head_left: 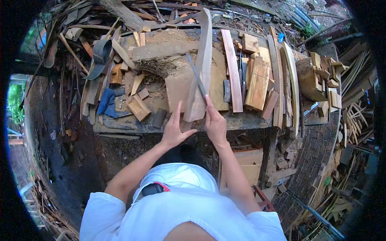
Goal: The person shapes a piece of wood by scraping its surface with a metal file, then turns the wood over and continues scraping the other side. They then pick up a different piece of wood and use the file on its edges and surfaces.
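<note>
I count one long curved pale wooden plank (203, 60) on the rough wooden table (120, 127); its long axis runs away from me, with the near end at the table's front edge and the far end pointing up and slightly right toward the scrap pile. One long thin dark metal blade (196, 74) lies diagonally across it, pointing up and left from the right hand (215, 122). The fingers of that hand are curled tight around the blade's near end. The left hand (177, 128) rests at the plank's near end with its fingers spread, the thumb touching the wood and the index finger pointing away. Just right of the plank lies one straight reddish wooden slat (233, 72), roughly parallel to it; beyond that sits one pale rectangular wooden block (257, 82); one crumpled blue cloth (107, 100) lies well to the left.
</note>
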`<act>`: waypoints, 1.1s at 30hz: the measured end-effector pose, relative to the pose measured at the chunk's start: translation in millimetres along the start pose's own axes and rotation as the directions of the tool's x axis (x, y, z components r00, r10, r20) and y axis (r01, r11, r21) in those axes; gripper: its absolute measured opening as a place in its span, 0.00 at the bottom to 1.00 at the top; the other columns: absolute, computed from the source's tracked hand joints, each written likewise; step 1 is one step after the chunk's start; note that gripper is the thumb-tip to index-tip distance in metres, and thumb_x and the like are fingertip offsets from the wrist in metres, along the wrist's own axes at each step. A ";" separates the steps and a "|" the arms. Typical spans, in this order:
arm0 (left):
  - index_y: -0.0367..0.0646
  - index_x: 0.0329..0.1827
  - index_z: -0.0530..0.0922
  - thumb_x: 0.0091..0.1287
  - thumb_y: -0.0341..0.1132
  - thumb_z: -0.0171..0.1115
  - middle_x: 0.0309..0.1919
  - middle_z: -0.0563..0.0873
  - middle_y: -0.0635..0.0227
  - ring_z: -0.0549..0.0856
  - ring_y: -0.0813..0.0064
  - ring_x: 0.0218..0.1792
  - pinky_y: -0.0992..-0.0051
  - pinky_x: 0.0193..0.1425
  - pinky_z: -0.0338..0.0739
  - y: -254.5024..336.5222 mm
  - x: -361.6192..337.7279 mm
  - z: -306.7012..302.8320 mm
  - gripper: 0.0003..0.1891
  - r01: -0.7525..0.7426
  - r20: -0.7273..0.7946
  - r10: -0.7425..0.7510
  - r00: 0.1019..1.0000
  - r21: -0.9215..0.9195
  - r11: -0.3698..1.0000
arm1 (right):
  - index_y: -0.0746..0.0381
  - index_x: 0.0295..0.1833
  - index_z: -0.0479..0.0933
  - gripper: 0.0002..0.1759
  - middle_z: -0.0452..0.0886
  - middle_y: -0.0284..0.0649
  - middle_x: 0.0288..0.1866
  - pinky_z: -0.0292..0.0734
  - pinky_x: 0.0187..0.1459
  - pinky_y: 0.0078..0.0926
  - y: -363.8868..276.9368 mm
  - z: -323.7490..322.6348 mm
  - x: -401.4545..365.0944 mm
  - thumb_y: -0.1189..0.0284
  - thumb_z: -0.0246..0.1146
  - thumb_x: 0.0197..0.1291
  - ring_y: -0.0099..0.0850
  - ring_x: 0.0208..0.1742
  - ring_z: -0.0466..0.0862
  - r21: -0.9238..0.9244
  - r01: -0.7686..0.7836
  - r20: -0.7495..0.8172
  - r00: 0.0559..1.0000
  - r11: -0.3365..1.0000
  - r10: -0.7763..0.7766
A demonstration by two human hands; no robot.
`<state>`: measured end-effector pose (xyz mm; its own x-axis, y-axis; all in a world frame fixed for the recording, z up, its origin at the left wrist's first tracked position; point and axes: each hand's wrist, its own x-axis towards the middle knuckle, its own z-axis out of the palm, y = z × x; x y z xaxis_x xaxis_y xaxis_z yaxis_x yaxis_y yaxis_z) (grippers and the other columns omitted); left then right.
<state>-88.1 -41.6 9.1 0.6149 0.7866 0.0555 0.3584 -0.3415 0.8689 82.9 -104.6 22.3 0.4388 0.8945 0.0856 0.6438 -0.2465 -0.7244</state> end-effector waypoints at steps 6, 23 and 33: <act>0.42 0.78 0.58 0.46 0.35 0.79 0.73 0.68 0.49 0.67 0.51 0.73 0.58 0.74 0.66 -7.3 24.3 57.1 0.53 0.117 -0.114 -0.122 0.986 -0.050 0.992 | 0.44 0.78 0.61 0.30 0.83 0.57 0.41 0.78 0.38 0.49 20.0 -6.3 -9.6 0.73 0.52 0.72 0.58 0.40 0.83 0.052 -0.233 0.045 0.972 0.971 0.231; 0.30 0.79 0.44 0.71 0.41 0.60 0.71 0.66 0.37 0.70 0.51 0.71 0.63 0.73 0.64 23.7 23.1 66.8 0.44 0.182 0.045 -0.177 0.983 -0.264 0.947 | 0.72 0.71 0.66 0.34 0.79 0.50 0.62 0.69 0.64 0.29 36.2 21.0 -23.1 0.56 0.57 0.73 0.31 0.62 0.77 0.718 -0.394 0.022 0.836 0.573 0.548; 0.38 0.75 0.60 0.73 0.43 0.57 0.64 0.76 0.57 0.77 0.69 0.63 0.71 0.67 0.71 15.1 11.7 70.1 0.31 0.579 0.373 -0.463 0.804 -0.669 0.466 | 0.62 0.58 0.72 0.28 0.85 0.51 0.48 0.78 0.51 0.36 -3.5 -33.4 -59.5 0.59 0.71 0.60 0.41 0.49 0.86 0.297 -0.488 -0.087 0.842 0.821 0.532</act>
<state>-26.3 -73.6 -11.7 0.5909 0.5986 -0.5408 0.0531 0.6401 0.7665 75.5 -169.5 42.6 0.7663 0.5901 -0.2539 0.1281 -0.5277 -0.8397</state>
